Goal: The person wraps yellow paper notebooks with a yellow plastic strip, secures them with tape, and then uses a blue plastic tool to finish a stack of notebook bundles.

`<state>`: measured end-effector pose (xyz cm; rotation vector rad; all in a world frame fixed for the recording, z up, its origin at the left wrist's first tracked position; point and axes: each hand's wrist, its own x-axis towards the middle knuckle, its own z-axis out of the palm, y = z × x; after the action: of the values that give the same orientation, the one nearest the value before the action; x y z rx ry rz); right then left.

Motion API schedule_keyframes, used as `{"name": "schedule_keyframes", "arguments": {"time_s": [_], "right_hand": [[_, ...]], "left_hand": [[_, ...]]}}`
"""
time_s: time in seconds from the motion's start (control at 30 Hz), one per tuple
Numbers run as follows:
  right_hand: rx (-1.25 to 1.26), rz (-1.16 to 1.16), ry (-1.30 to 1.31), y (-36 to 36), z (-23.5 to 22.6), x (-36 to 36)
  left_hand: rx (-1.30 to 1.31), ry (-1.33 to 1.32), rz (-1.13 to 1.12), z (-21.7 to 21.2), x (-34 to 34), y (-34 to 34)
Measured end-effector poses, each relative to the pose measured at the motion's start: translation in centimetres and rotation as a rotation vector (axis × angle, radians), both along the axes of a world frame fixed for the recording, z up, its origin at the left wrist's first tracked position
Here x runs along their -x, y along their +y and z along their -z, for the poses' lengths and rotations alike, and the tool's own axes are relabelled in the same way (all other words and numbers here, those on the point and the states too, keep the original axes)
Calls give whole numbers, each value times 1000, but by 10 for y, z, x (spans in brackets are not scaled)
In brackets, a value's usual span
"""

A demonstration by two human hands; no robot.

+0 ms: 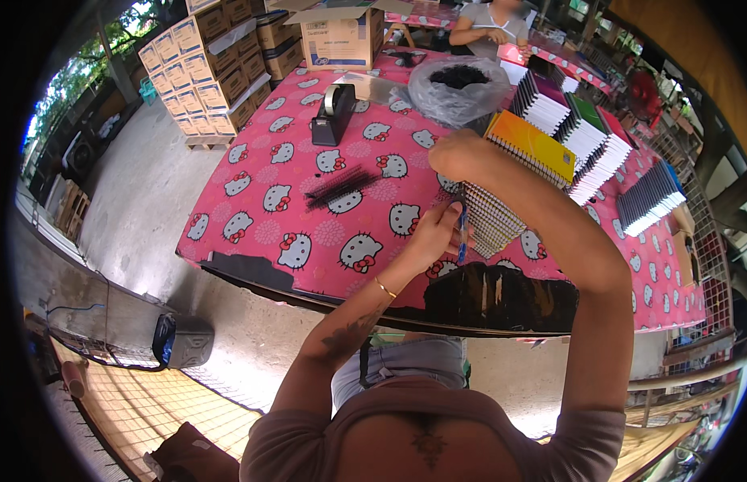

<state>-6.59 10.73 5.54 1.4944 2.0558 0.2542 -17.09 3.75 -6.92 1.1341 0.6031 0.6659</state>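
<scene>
My left hand [436, 235] is closed around a slim blue-handled tool [462, 231], which stands near the spiral edges of a notebook stack; its exact kind is unclear. Farther off, my right hand [460, 157] is curled into a fist at the left end of that stack, and whatever its fingers hold is hidden. The stack of spiral notebooks [495, 223] shows rows of wire-like bindings, with a yellow-orange cover [536, 145] on top behind my right forearm. Left of my hands, a small bundle of loose black binding coils [341, 187] lies on the pink patterned tablecloth [265, 229].
A black tape dispenser [334, 114] and a clear bag of black coils [459, 87] stand toward the back. More notebook stacks [584, 132] fill the right side. Cartons [200, 76] are piled on a pallet at far left. Another person [492, 30] sits across the table.
</scene>
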Motion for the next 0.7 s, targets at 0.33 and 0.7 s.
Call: {"name": "schedule_keyframes", "arguments": {"time_s": [0.33,0.7], "right_hand": [[78,18,4,-1,5,3],[166,49,-67,0,2,11]], "left_hand": [[-35,43,17,2,-1,10],[7,24,-14,12,0,6]]}}
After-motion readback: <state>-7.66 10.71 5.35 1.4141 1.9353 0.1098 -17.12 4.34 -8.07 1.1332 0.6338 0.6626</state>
